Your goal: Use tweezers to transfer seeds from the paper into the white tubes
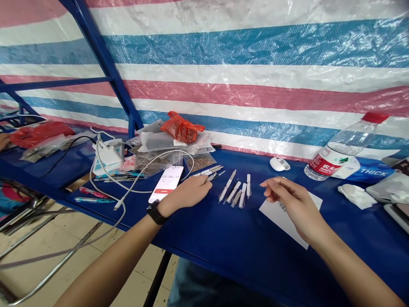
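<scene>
My left hand (pixel 191 189), a black watch on its wrist, reaches to several slim grey-and-white pens (pixel 209 171) lying beyond the phone. Its fingers are closed on a pen (pixel 214 175) whose tip pokes out to the right. Between my hands lies a loose row of grey pens with white barrels (pixel 227 186), some seemingly in clear wrap. My right hand (pixel 289 200) hovers over a white sheet of paper (pixel 302 232), its fingers curled together with nothing visible in them. Part of the paper's dark print is hidden by that hand.
A phone (pixel 166 183) showing a running timer lies by a white cable (pixel 126 192). Bags of small parts and a red plastic bag (pixel 180 127) are piled behind. A water bottle (pixel 343 149), earbud case (pixel 279 164) and tissue pack (pixel 370 170) stand right. At far left, another person's hand shows.
</scene>
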A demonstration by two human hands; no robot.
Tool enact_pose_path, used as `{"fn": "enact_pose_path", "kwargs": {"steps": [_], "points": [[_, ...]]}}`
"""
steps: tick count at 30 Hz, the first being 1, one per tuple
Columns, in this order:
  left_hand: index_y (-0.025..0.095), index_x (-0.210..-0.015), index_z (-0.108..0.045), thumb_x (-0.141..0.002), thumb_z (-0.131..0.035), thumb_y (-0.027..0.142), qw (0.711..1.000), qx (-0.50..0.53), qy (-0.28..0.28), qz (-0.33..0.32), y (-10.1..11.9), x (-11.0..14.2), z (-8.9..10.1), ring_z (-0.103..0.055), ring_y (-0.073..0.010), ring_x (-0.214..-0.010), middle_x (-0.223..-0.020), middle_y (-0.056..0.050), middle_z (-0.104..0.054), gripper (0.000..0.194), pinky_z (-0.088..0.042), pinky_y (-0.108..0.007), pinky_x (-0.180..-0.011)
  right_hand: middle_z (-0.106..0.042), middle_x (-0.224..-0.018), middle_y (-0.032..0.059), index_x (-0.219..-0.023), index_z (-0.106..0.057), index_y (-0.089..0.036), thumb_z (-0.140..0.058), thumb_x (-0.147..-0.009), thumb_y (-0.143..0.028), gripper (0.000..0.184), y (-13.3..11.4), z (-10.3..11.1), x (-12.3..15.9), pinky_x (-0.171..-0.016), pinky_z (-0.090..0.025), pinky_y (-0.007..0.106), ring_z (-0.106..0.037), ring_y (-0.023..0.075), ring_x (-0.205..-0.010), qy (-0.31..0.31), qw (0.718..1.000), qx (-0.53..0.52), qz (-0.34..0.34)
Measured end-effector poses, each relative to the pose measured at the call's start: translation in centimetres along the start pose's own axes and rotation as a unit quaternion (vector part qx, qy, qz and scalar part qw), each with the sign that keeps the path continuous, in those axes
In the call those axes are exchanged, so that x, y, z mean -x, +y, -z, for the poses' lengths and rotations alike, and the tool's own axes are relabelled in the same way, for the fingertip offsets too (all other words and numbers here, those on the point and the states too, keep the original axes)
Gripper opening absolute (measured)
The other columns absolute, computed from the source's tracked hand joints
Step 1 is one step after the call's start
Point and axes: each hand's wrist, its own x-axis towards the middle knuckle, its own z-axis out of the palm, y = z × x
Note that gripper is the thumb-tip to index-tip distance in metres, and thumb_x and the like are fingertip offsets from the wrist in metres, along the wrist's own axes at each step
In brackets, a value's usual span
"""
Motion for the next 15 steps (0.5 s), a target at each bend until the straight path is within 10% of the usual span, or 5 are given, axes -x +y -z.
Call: {"fn": "enact_pose_path", "kwargs": {"steps": [4,8,15], "points": [[0.018,-0.06,-0.046,-0.08,-0.045,0.029,0.89,0.399,-0.215,-0.048,1.4,1.6,-0.1,-0.041,-0.0104,-0.047,-0.058,0.001,-0.045,0.023,-0.031,-0.025,-0.049,-0.066,-0.074,0.0034,-0.085,-0.08,-0.022,-0.078,-0.066,-0.077,0.058,0.2,-0.6,0.5,-0.066,-0.05,0.031,-0.059,0.0154,-0.065,-0.046,0.999,-0.018,0.016],[0.018,-0.063,-0.045,-0.076,-0.051,0.029,0.8,0.505,-0.317,-0.064,4.1,1.0,-2.2,-0.04,-0.0085,-0.044,-0.059,0.003,-0.044,0.018,-0.03,-0.023,-0.048,-0.067,-0.074,0.0029,-0.09,-0.082,-0.021,-0.083,-0.064,-0.071,0.056,0.1,-1.8,1.4,-0.061,-0.05,0.03,-0.057,0.0136,-0.061,-0.125,0.99,-0.073,0.006],[0.019,-0.074,-0.047,-0.085,-0.049,0.03,0.828,0.489,-0.266,-0.061,7.1,-1.2,-4.8,-0.045,-0.0093,-0.045,-0.059,0.005,-0.043,0.016,-0.034,-0.021,-0.045,-0.062,-0.061,0.0001,-0.065,-0.076,-0.018,-0.095,-0.05,-0.058,0.047,0.0,-1.3,0.9,-0.058,-0.051,0.027,-0.054,0.0109,-0.056,-0.035,0.99,-0.127,-0.057]]}}
